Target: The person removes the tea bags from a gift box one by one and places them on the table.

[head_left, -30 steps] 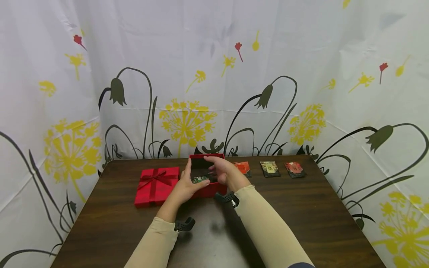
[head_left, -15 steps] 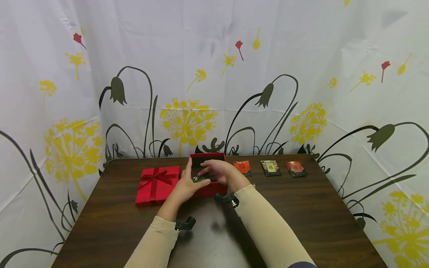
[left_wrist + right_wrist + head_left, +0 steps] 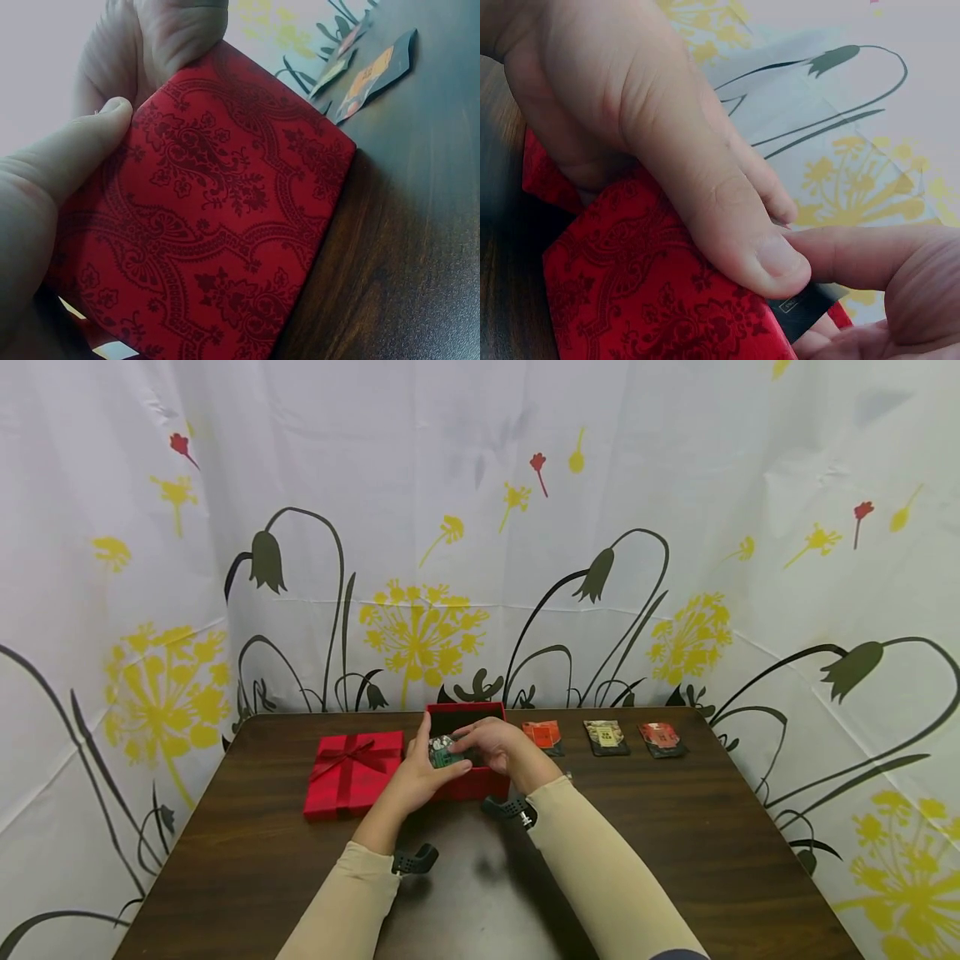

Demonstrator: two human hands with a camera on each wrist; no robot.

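An uncovered red gift box (image 3: 468,788) with a dark inside stands toward the back of the table. My left hand (image 3: 416,778) grips its left side, the thumb lying along the front rim and the fingers on the outer wall. The left wrist view shows the box's patterned red wall (image 3: 202,195) beside that thumb. Inside the box a small green patterned packet (image 3: 442,753) stands tilted. My right hand (image 3: 504,748) reaches over the right side, its curled fingers on the packet. In the right wrist view, a dark packet corner (image 3: 806,311) shows under my right thumb (image 3: 757,255).
The red box lid (image 3: 354,777) with a ribbon bow lies left of the box. To the right, three sachets lie in a row: an orange one (image 3: 543,737), a yellow-labelled one (image 3: 606,737) and a red one (image 3: 662,739). A flowered curtain (image 3: 480,527) hangs behind the table.
My right hand's fingers have come down and leftward onto the green packet, which now sits higher and more tilted. The left hand keeps its place on the box.
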